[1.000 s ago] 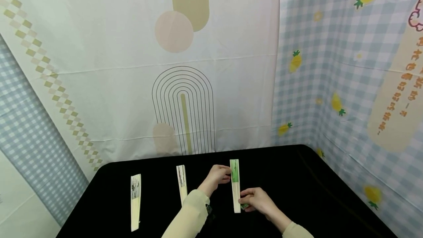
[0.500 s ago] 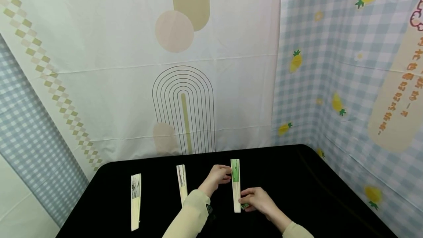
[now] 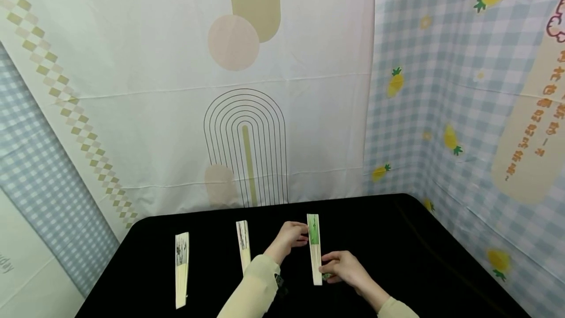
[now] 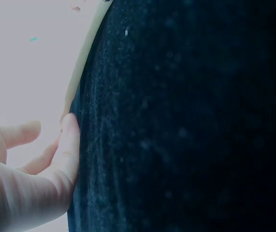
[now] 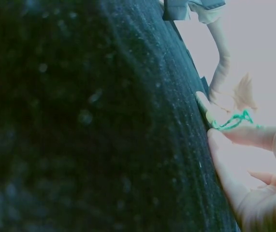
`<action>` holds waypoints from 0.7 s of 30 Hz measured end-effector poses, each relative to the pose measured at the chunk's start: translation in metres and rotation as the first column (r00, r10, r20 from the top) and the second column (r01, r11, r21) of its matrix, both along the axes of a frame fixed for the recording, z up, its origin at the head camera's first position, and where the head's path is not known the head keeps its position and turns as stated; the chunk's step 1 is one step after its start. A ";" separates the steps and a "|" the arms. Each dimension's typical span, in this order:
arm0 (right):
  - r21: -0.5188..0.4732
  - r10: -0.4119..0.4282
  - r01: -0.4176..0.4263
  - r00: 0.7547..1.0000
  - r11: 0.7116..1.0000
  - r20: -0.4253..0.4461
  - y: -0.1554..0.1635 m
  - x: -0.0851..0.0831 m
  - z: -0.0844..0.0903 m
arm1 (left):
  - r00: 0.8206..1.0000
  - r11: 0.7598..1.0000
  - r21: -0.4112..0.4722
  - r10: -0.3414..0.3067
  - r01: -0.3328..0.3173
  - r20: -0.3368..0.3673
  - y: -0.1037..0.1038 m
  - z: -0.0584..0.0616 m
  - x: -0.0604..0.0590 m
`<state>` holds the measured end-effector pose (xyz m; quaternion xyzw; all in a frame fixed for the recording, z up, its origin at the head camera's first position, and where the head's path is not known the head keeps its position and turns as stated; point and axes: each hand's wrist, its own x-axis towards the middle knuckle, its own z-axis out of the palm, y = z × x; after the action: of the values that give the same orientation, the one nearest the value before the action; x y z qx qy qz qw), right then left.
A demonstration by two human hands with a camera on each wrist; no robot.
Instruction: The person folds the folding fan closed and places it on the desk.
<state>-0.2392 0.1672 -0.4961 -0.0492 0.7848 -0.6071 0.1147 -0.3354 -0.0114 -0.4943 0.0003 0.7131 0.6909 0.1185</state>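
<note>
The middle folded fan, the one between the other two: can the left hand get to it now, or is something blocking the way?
Probably yes. The left hand now holds the green fan together with the right hand; it must let go first. The middle folded fan lies just left of it, with only bare black tablecloth between.

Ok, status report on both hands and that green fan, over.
Left hand pinches green fan at top. Right hand grips its base. Two other fans lie apart, nothing blocking.

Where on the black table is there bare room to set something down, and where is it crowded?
Bare cloth lies right of the green fan, out to the table edge, and between the leftmost fan and middle fan. Crowded: around the green fan, held by the left hand and right hand.
</note>
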 end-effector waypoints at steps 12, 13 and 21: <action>-0.029 0.022 -0.024 0.998 0.999 -0.051 0.001 0.001 -0.001 | 1.000 0.999 -0.032 -0.012 0.011 -0.012 -0.004 0.001 0.003; -0.030 0.025 -0.026 0.998 0.999 -0.054 0.001 0.001 0.000 | 1.000 0.999 -0.035 -0.012 0.012 -0.011 -0.004 0.001 0.003; -0.031 0.026 -0.028 0.998 0.999 -0.054 0.001 0.001 -0.002 | 1.000 0.999 -0.033 -0.017 0.017 -0.005 -0.006 0.001 0.005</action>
<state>-0.2379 0.1684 -0.4986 -0.0778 0.7770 -0.6165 0.1012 -0.3300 -0.0172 -0.4928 0.0064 0.7248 0.6780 0.1225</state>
